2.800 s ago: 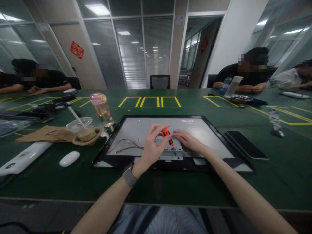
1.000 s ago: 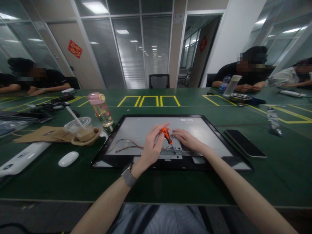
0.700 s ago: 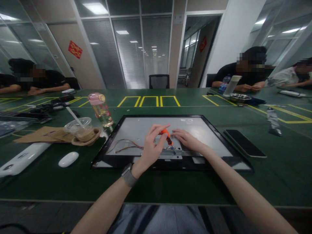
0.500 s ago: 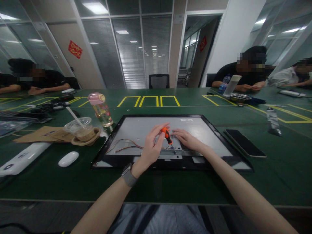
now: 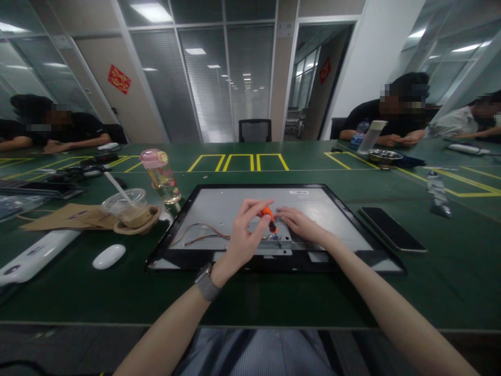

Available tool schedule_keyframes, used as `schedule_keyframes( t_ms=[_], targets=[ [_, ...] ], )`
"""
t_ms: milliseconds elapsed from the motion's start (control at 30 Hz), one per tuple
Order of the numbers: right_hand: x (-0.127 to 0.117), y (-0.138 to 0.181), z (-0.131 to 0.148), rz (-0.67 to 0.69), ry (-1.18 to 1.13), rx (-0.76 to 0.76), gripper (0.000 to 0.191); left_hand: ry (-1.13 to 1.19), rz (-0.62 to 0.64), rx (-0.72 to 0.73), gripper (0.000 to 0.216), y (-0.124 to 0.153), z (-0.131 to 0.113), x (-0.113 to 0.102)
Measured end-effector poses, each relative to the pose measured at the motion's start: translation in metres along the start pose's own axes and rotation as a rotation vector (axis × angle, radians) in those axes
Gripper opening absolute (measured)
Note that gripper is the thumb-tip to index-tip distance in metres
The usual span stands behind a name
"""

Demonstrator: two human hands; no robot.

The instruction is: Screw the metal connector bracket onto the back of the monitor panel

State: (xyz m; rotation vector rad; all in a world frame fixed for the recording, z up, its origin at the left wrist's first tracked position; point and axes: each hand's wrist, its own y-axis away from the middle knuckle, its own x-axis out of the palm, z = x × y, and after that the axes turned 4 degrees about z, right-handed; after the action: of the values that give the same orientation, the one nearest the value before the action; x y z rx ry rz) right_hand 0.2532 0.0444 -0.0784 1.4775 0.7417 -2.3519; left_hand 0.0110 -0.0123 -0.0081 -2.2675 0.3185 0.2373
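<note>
My left hand, with a watch on its wrist, grips an orange and black screwdriver by the handle between thumb and fingers. The tool leans, its tip down at a metal bracket on the near side of a flat display panel. The panel lies on the table, its grey metal back up inside a black frame. My right hand rests on the panel beside the screwdriver, fingers stretched out and holding nothing. Thin coloured wires run left from the bracket; my left hand hides part of it.
Left of the panel stand a pink-lidded bottle and a plastic cup with straw, near a white oval case and a long white device. A black phone lies to the right. Other people sit across the green table.
My left fingers have shifted on the screwdriver's handle, with the thumb now further round it. The tip stays at the bracket. My right hand and the panel look unmoved.
</note>
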Motion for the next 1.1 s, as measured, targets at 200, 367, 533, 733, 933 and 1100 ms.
schedule_keyframes(
  t_ms=[200, 367, 533, 733, 933, 1100],
  targets=[
    [0.0005, 0.0008, -0.0014, -0.012, -0.017, -0.013, 0.036, 0.012, -0.031, -0.009, 0.029, -0.0001, 0.0017, -0.0001],
    [-0.0009, 0.0007, -0.0004, -0.008, -0.005, -0.008, 0.036, 0.038, 0.001, -0.022, 0.030, 0.0000, 0.0031, -0.0003],
    [-0.0015, 0.0016, 0.0002, -0.003, -0.007, -0.002, 0.036, -0.029, -0.070, -0.008, 0.025, -0.0007, -0.0012, 0.0009],
    [-0.0017, 0.0011, 0.0010, -0.003, -0.009, -0.007, 0.037, 0.097, 0.006, -0.030, 0.034, 0.0006, -0.0019, 0.0011],
    [-0.0023, 0.0011, 0.0019, 0.007, -0.001, 0.014, 0.037, -0.022, -0.062, -0.015, 0.026, -0.0001, 0.0016, 0.0033],
    [-0.0031, 0.0013, 0.0006, 0.006, 0.014, -0.024, 0.038, 0.062, -0.015, -0.015, 0.035, 0.0014, 0.0008, 0.0028]
  ],
)
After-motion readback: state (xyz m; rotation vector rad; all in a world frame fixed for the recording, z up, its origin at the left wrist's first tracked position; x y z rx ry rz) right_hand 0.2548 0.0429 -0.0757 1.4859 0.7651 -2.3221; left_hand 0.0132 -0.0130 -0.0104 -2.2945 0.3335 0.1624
